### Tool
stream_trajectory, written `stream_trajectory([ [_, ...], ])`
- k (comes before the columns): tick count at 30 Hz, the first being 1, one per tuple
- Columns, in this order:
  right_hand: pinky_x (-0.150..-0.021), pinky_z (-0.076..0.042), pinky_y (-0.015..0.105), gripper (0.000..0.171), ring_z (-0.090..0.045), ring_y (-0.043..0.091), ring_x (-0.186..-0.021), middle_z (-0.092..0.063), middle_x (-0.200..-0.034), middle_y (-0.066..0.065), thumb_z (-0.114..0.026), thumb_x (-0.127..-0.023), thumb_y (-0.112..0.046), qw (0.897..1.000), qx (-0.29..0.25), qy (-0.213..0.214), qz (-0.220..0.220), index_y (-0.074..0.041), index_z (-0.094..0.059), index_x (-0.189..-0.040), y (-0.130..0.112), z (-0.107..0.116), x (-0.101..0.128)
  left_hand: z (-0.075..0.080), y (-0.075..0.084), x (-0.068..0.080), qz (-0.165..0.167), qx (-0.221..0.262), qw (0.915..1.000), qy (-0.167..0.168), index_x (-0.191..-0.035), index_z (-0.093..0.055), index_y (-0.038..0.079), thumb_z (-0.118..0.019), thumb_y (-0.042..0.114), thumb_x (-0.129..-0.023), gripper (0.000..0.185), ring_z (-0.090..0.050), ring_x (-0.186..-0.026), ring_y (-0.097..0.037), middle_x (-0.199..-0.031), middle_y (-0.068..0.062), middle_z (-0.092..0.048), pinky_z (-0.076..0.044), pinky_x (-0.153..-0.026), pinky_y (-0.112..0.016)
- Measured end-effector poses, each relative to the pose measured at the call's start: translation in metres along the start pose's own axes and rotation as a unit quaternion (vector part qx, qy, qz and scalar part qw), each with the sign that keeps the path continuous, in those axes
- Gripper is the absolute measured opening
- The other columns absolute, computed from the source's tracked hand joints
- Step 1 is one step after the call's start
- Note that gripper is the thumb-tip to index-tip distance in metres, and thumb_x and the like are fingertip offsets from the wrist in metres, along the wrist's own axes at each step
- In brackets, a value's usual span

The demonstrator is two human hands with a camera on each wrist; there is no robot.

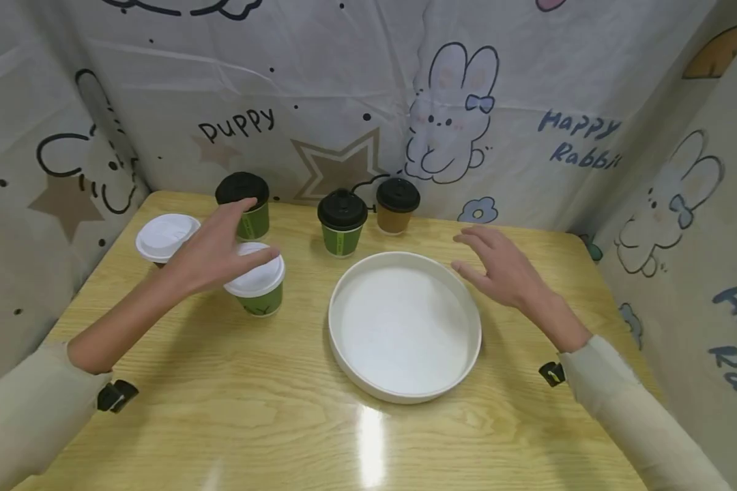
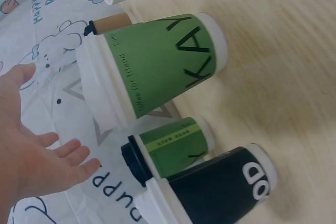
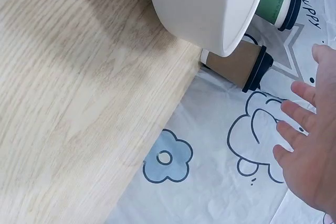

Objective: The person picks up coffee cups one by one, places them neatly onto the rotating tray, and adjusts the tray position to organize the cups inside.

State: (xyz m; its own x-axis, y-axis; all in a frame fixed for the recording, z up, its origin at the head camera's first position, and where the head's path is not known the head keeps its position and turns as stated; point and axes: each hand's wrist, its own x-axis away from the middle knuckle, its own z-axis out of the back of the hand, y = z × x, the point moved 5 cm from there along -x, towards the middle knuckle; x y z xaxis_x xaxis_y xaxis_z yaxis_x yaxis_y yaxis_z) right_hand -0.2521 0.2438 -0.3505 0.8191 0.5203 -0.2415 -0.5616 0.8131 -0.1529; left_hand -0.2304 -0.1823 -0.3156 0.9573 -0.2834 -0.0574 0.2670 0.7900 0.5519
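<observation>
My left hand hovers with straight, spread fingers just over a green paper cup with a white lid. In the left wrist view the left hand stays apart from that cup and holds nothing. My right hand is open and relaxed above the table, by the far right rim of a round white tray, which holds nothing. In the right wrist view the right hand holds nothing, and the tray's wall lies to its left.
A black cup with a white lid stands at the far left. Behind are a green cup with a black lid, another one and a brown cup with a black lid. Printed cloth walls enclose the wooden table.
</observation>
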Motion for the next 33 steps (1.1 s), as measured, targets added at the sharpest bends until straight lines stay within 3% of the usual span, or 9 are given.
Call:
stream_trajectory([
  [14, -0.110, -0.034, 0.059, 0.051, -0.042, 0.038, -0.135, -0.049, -0.145, 0.019, -0.057, -0.100, -0.043, 0.999, -0.034, -0.036, -0.006, -0.007, -0.057, -0.137, -0.007, -0.013, 0.016, -0.003, -0.036, 0.035, 0.006, 0.100, 0.9947, 0.027, -0.158, -0.015, 0.003, -0.073, 0.037, -0.091, 0.095, -0.027, -0.142, -0.042, -0.156, -0.026, -0.028, -0.027, -0.112, -0.060],
  [26, -0.107, -0.039, 0.057, 0.053, -0.047, 0.039, -0.131, -0.051, -0.143, 0.020, -0.059, -0.098, -0.044, 0.998, -0.034, -0.041, 0.019, -0.007, -0.059, -0.135, -0.017, -0.020, 0.025, -0.011, -0.053, 0.045, -0.002, 0.146, 0.9891, 0.023, -0.159, -0.015, 0.008, -0.075, 0.027, -0.089, 0.094, -0.025, -0.142, -0.044, -0.156, -0.026, -0.027, -0.027, -0.111, -0.062],
  [33, -0.106, -0.041, 0.054, 0.051, -0.050, 0.035, -0.128, -0.055, -0.137, 0.016, -0.062, -0.096, -0.045, 0.998, -0.032, -0.037, 0.050, -0.008, -0.061, -0.132, -0.019, -0.025, 0.033, -0.019, -0.059, 0.049, -0.007, 0.163, 0.9865, 0.016, -0.158, -0.011, 0.003, -0.078, 0.026, -0.087, 0.100, -0.027, -0.139, -0.049, -0.153, -0.032, -0.026, -0.030, -0.108, -0.066],
])
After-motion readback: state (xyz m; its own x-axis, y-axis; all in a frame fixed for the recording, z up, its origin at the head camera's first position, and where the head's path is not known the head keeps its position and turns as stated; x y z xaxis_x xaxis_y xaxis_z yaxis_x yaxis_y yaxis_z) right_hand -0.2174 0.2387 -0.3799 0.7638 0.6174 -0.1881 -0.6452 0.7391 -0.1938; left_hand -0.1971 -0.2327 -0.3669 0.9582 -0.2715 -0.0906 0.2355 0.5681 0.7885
